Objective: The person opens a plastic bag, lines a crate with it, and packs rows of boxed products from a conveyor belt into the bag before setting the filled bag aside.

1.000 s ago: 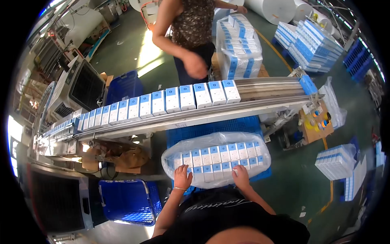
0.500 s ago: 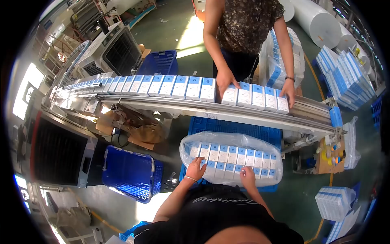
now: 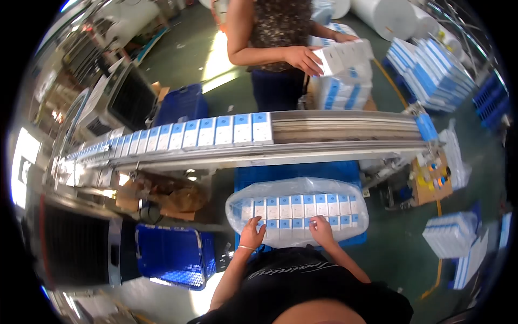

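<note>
Low in front of me, a clear plastic bag (image 3: 235,201) holds two rows of small white-and-blue boxes (image 3: 297,202), its mouth spread wide around them. My left hand (image 3: 252,233) rests at the left end of the near row, thumb and fingers apart, fingertips touching a box there. Over the near row, right of its middle, my right hand (image 3: 322,231) has its fingers bent and drawn together at the box tops. Whatever may be pinched in them is hidden.
A conveyor (image 3: 345,127) crosses ahead, with a line of boxes (image 3: 224,131) on its left part. Behind it, a co-worker holds a block of boxes (image 3: 342,56) in both hands. A blue basket (image 3: 172,251) stands left; wrapped packs (image 3: 450,236) lie right.
The co-worker has lifted a group of boxes off the conveyor and swung it back. My right hand has shifted slightly left along the near row; my left hand stays at its end.
</note>
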Available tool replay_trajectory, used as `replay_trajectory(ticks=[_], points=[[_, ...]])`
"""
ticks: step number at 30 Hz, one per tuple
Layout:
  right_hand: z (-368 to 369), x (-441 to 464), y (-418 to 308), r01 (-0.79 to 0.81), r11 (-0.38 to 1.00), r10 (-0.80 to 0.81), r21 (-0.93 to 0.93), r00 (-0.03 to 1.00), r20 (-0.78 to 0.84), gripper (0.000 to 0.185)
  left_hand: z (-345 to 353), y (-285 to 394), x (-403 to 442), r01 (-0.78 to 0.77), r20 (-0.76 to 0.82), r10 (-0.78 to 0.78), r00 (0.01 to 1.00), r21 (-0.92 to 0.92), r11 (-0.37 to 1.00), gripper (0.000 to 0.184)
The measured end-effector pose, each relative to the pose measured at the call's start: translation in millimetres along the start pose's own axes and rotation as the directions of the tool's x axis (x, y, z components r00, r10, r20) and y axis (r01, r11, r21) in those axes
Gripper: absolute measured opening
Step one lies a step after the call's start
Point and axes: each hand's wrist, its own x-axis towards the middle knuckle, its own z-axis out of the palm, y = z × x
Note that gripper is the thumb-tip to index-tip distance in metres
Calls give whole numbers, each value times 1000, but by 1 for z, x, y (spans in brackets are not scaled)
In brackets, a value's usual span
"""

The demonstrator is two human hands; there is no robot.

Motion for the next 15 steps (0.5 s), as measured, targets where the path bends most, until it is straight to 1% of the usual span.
replay_trajectory(ticks=[1, 2, 4, 7, 13, 15], points=[[-1, 0, 1, -16, 1000, 16, 4, 1000, 9, 16, 2, 0, 1, -29, 28, 29, 999, 0, 1000, 35], [-2, 0, -2, -30, 1000, 30, 2, 999, -21, 16, 3, -2, 0, -41, 21, 41, 999, 16, 999, 35], [-5, 0, -9, -72, 997, 72, -7, 997, 27, 15, 5, -5, -1, -68, 20, 68, 997, 30, 997, 35], [-2, 0, -6, -53, 999, 53, -12, 999, 11, 16, 3, -1, 2, -7, 58, 7, 998, -1, 1000, 35], [2, -4, 5, -43, 998, 44, -42, 999, 20, 18, 6, 1, 4, -21, 89, 22, 996, -9, 1000, 32], [-1, -3, 7, -52, 996, 56, -76, 997, 57, 19, 8, 1, 4, -25, 94, 27, 995, -20, 999, 32]])
